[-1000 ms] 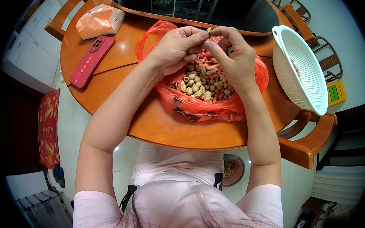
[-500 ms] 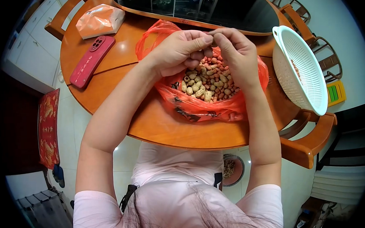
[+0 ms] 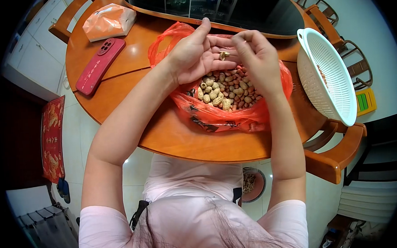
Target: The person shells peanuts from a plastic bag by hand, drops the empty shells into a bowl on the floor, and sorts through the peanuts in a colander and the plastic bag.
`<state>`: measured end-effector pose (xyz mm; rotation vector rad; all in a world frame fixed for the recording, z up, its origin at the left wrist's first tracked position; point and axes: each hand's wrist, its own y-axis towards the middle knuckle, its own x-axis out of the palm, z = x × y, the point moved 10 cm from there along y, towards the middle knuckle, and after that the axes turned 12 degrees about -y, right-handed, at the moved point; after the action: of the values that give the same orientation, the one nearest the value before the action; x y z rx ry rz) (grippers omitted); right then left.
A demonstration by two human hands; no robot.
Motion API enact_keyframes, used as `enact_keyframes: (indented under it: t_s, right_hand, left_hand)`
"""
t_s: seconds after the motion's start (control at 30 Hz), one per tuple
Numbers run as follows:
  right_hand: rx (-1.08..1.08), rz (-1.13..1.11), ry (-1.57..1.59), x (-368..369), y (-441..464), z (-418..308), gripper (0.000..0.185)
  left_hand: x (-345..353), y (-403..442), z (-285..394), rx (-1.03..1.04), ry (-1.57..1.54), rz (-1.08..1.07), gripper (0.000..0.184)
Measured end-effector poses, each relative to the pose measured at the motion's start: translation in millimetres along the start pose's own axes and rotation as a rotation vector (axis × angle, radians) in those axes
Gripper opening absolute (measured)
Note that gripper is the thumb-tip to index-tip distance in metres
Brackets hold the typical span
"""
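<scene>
My left hand (image 3: pixel 200 57) is turned palm up over a red plastic bag (image 3: pixel 220 118), its fingers stretched out and the thumb raised. Across those fingers lies a small yellowish piece that looks like peanut shell (image 3: pixel 224 55). Close to the left fingertips, my right hand (image 3: pixel 258 55) has thumb and fingers pinched together; whatever is between them is hidden. Below both hands the bag gapes, showing unshelled peanuts (image 3: pixel 212 94) on the left and loose reddish peanut kernels (image 3: pixel 246 93) on the right.
A white colander (image 3: pixel 327 78) stands at the table's right side with some reddish kernels inside. To the left lie a pink phone (image 3: pixel 100 66) and a tissue pack (image 3: pixel 110 22). On the floor, a bin (image 3: pixel 255 190) contains shells. A dark-topped panel (image 3: pixel 256 15) spans the back.
My left hand has opened from a pinch, its thumb lifting and its palm now showing the yellowish piece. My right hand has parted slightly from the left thumb and stays pinched.
</scene>
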<state>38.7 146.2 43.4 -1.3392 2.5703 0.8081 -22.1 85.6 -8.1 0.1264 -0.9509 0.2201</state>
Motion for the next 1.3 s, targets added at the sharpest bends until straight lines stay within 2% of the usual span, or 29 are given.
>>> enact_keyframes:
  t_s: [0.03, 0.1, 0.13, 0.23, 0.33, 0.43, 0.47, 0.5, 0.57, 0.6, 0.63, 0.7, 0.77, 0.8, 0.9, 0.93, 1.03, 1.07, 1.17, 1.23, 1.3]
  right_hand:
    - [-0.073, -0.018, -0.26, 3.6, -3.0, -9.1, 0.025]
    - [-0.217, -0.052, -0.779, 12.6, -14.0, -30.3, 0.025]
    - [-0.276, -0.047, -0.814, 15.0, -14.0, -27.8, 0.028]
    - [-0.284, -0.026, -0.647, 9.5, -8.9, -21.3, 0.028]
    - [-0.283, 0.008, -0.538, 4.6, -7.3, -22.2, 0.026]
    - [-0.151, 0.037, -0.324, -3.9, -3.8, -11.7, 0.021]
    - [0.028, 0.008, -0.109, -7.2, -1.0, 1.6, 0.018]
    - [0.206, -0.021, 0.107, -8.5, -1.1, 15.1, 0.016]
    - [0.234, -0.067, 0.551, -13.7, 4.5, 24.0, 0.02]
    - [0.252, -0.119, 0.729, -14.3, 6.5, 25.2, 0.02]
    - [0.27, -0.172, 0.908, -12.3, 6.9, 24.0, 0.02]
    - [0.25, -0.19, 0.963, -9.4, 5.7, 20.6, 0.022]
    - [0.261, -0.174, 0.928, -4.6, 3.0, 14.3, 0.022]
    - [0.303, -0.176, 0.874, -1.6, 3.4, 20.0, 0.023]
    - [0.137, -0.324, 0.506, 8.4, -2.9, 9.8, 0.025]
    - [0.112, -0.326, 0.102, 5.2, -5.1, 5.7, 0.023]
    - [-0.256, -0.153, -0.695, 3.4, -5.2, -11.5, 0.022]
    - [-0.103, -0.171, -0.872, -5.9, -1.5, 1.4, 0.025]
    - [-0.134, 0.059, -0.905, -33.8, 6.6, 6.3, 0.022]
    - [-0.076, 0.085, -0.845, -39.1, 10.9, 12.3, 0.025]
    - [-0.072, 0.134, -0.747, -40.7, 13.0, 19.0, 0.026]
  left_hand:
    - [0.1, 0.5, -0.1, 0.005, -0.027, 0.0, 0.076]
    - [13.4, -1.5, -1.8, -0.064, -0.085, -0.251, 0.079]
    - [20.6, -5.7, -2.9, -0.101, -0.115, -0.377, 0.081]
    - [19.6, -7.6, 6.0, -0.052, -0.086, -0.329, 0.084]
    - [15.1, -9.5, 14.4, 0.049, -0.008, -0.154, 0.082]
    - [10.5, -8.5, 17.3, 0.045, 0.12, -0.085, 0.068]
    - [9.0, -8.3, 17.6, 0.034, 0.178, -0.07, 0.062]
    - [5.3, -9.0, 25.6, 0.106, 0.407, -0.008, 0.055]
    - [2.8, -14.1, 43.6, 0.252, 0.865, 0.123, 0.041]
    - [3.2, -17.3, 46.4, 0.272, 0.935, 0.132, 0.027]
    - [1.6, -16.3, 49.3, 0.331, 1.035, 0.123, 0.026]
    - [-1.1, -12.3, 51.1, 0.447, 1.234, 0.103, 0.024]
    - [-3.3, -12.8, 52.5, 0.465, 1.31, 0.139, 0.019]
    - [-1.9, -12.9, 53.0, 0.469, 1.354, 0.138, 0.017]
    - [6.5, -17.6, 56.6, 0.518, 1.553, 0.148, 0.017]
    - [9.0, -19.9, 57.9, 0.54, 1.629, 0.153, 0.018]
    - [9.4, -24.7, 61.8, 0.605, 1.919, 0.168, 0.026]
    - [4.2, -25.7, 63.3, 0.556, 1.952, 0.183, 0.028]
    - [-2.2, -26.2, 69.3, 0.417, 2.011, 0.225, 0.032]
    - [-6.7, -25.6, 71.2, 0.321, 2.006, 0.257, 0.033]
    - [-6.3, -26.9, 73.6, 0.407, 2.031, 0.234, 0.032]
